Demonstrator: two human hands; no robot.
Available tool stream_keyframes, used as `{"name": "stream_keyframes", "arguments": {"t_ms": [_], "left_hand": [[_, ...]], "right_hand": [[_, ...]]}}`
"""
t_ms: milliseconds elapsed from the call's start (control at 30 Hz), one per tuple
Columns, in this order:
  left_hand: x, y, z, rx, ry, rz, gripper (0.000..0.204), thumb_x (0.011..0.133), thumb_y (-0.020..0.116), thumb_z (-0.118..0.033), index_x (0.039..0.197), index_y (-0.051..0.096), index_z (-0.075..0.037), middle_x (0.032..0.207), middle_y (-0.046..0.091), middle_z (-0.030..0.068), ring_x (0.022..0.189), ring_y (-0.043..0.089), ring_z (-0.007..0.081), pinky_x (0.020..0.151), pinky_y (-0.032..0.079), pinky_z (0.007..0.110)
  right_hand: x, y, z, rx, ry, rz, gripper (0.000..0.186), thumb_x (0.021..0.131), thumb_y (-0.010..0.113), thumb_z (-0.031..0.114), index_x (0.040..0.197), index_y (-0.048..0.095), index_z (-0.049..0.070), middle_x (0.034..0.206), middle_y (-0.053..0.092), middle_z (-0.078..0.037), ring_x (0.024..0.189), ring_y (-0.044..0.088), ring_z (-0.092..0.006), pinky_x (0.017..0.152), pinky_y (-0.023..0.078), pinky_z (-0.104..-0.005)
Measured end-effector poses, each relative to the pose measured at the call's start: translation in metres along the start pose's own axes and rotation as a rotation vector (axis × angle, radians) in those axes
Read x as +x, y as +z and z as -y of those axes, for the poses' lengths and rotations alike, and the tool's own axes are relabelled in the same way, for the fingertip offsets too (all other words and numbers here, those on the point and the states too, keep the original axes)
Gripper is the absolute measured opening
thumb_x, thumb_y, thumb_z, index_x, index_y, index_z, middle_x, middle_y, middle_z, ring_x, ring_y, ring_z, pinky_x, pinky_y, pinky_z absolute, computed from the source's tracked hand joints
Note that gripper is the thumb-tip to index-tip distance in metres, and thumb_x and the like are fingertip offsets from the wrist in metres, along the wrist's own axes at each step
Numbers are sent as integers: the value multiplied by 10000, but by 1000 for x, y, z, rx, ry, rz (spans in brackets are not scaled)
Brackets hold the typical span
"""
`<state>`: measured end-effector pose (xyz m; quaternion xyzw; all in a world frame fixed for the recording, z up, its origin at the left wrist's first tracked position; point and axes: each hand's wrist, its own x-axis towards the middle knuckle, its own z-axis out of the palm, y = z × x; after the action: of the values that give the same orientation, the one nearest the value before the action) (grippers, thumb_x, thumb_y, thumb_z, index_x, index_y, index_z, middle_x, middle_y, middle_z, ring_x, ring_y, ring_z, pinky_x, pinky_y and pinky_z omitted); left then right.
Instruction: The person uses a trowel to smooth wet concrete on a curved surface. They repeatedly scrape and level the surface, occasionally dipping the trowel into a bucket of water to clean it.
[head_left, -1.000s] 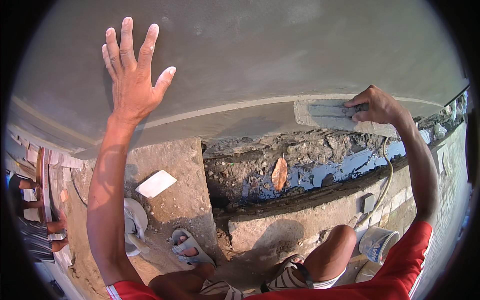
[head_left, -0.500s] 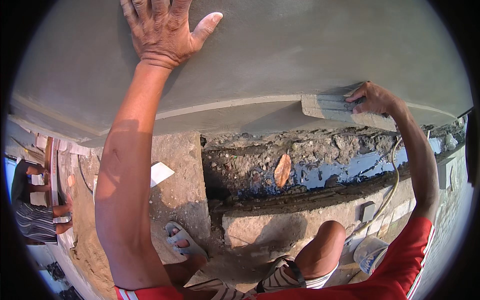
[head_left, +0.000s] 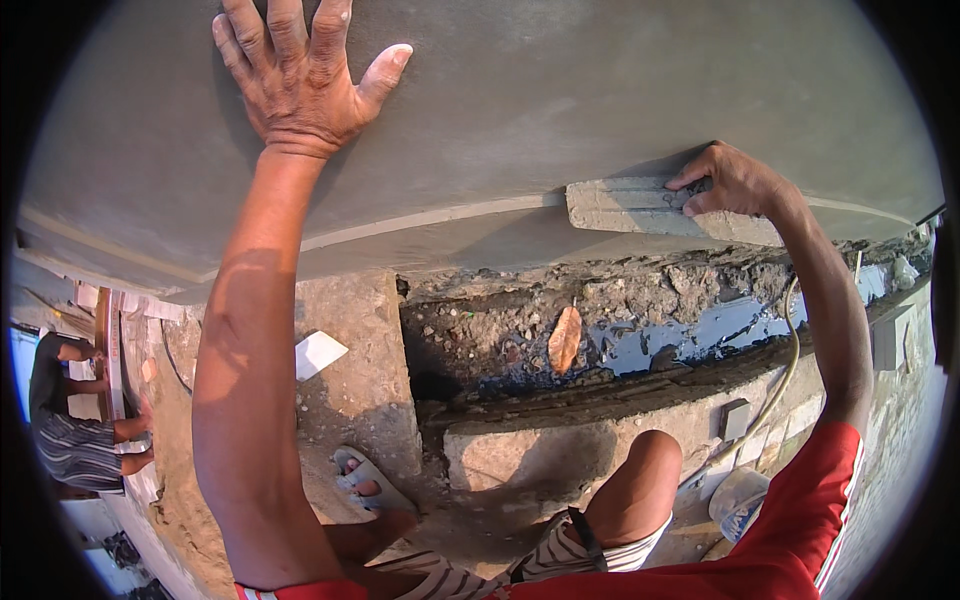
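My left hand point(head_left: 295, 85) lies spread on the smooth grey plastered wall point(head_left: 540, 90), high in the view, fingers apart and holding nothing. At the right, my right hand point(head_left: 728, 185) is closed on a flat, grey, mortar-coated trowel point(head_left: 610, 205), thumb and fingers at its back. The trowel lies against the wall across a pale horizontal band point(head_left: 430, 216) near the wall's lower edge.
Below run a rubble-edged trench of dark water point(head_left: 660, 345) with a dry leaf point(head_left: 565, 340), concrete ledges point(head_left: 520, 455), a hose point(head_left: 775, 400), a bucket point(head_left: 732, 505) and a white flat piece point(head_left: 318, 355). Another person point(head_left: 70, 440) is at far left.
My left hand moved up the wall since a second ago, then slightly left in the last half second. My right hand has shifted up and left with the trowel still held.
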<state>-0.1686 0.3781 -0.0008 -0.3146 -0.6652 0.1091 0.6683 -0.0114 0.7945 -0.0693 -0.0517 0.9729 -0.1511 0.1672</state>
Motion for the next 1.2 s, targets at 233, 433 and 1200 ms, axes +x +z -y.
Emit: {"name": "stream_keyframes", "arguments": {"t_ms": [233, 433, 1200], "left_hand": [[-1, -1, -1, 57, -8, 32, 802, 962, 335, -682, 1619, 190, -245, 1692, 88, 180, 1553, 68, 426, 1218, 107, 652], [4, -8, -3, 30, -21, 53, 805, 958, 350, -679, 1618, 194, -246, 1693, 85, 180, 1553, 67, 430, 1217, 103, 651], [-1, -5, -6, 14, -56, 96, 814, 950, 368, -669, 1621, 169, -254, 1698, 46, 174, 1557, 27, 421, 1218, 79, 659]], "right_hand": [[3, 6, -5, -10, 207, 112, 450, 757, 854, 237, 1189, 755, 157, 1234, 719, -107, 1189, 653, -272, 1086, 495, -410], [-18, 7, -52, -78, 122, 7, 487, 722, 853, 164, 1196, 750, 118, 1161, 743, -140, 1097, 699, -269, 993, 537, -387], [6, 10, 6, -27, 75, 79, 440, 797, 838, 240, 1213, 741, 139, 1220, 720, -136, 1123, 684, -306, 1025, 533, -432]]}}
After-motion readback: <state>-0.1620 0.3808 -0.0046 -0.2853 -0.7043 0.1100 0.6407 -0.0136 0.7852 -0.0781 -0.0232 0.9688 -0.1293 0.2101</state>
